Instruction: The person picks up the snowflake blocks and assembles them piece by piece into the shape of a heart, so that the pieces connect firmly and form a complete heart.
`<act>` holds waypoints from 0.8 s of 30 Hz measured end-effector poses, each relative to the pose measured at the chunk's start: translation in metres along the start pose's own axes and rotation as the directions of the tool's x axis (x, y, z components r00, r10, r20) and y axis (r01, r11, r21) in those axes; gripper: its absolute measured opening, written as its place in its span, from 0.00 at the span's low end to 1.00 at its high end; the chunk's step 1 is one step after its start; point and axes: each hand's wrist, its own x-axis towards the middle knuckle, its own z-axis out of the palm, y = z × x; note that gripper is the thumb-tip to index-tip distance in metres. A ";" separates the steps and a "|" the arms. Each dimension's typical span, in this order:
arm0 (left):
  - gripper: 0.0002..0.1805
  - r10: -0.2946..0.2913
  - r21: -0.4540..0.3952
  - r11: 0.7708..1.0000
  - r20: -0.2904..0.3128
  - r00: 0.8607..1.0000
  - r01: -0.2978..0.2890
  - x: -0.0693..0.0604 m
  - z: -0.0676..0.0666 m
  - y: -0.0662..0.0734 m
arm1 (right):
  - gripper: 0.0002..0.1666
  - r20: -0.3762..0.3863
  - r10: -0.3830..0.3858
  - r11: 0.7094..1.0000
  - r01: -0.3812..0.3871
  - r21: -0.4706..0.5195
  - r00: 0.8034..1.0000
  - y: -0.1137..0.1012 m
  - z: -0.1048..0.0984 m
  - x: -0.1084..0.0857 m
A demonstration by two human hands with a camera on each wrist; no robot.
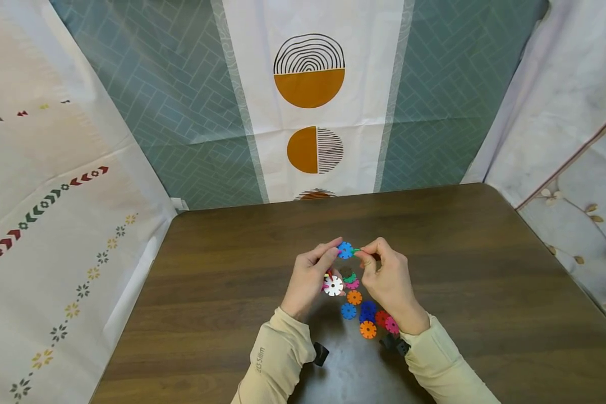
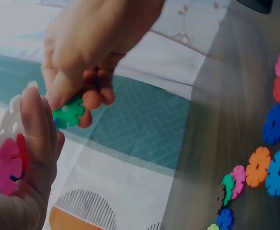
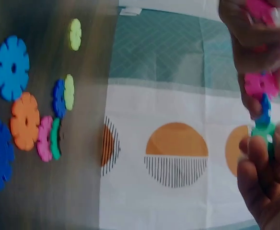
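My left hand (image 1: pixel 305 278) pinches a light blue notched disc (image 1: pixel 345 250) above the table. With the same hand I hold a cluster of joined discs, among them a white disc (image 1: pixel 333 285) and a pink disc (image 2: pixel 8 155); my fingers partly hide it. The thumb and fingers of my right hand (image 1: pixel 391 280) pinch a green notched disc (image 2: pixel 70 112), seen nearly edge-on in the head view. Its edge meets the edge of the blue disc; whether their slots interlock I cannot tell.
Loose discs lie on the brown table (image 1: pixel 222 292) below my hands: orange (image 1: pixel 354 297), blue (image 1: pixel 349 311), dark blue (image 1: pixel 367 308), red (image 1: pixel 381 318) and pink (image 1: pixel 392 325). A yellow-green disc (image 3: pixel 75 34) lies apart. Patterned cloths hang behind and beside the table.
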 end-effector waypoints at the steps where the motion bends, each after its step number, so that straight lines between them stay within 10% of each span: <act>1: 0.19 0.019 0.030 0.999 -0.009 1.000 -0.019 0.000 0.001 0.000 | 0.12 -0.025 -0.006 1.000 0.006 -0.003 1.000 -0.001 0.001 0.000; 11: 0.19 0.013 -0.065 0.998 -0.023 1.000 -0.015 -0.002 0.009 -0.006 | 0.13 -0.110 0.042 0.994 -0.030 0.108 0.993 -0.002 0.005 -0.001; 24: 0.22 -0.136 -0.195 0.970 0.070 0.988 0.148 0.004 -0.010 -0.011 | 0.14 0.095 0.093 0.975 -0.110 0.194 0.991 0.000 -0.003 0.003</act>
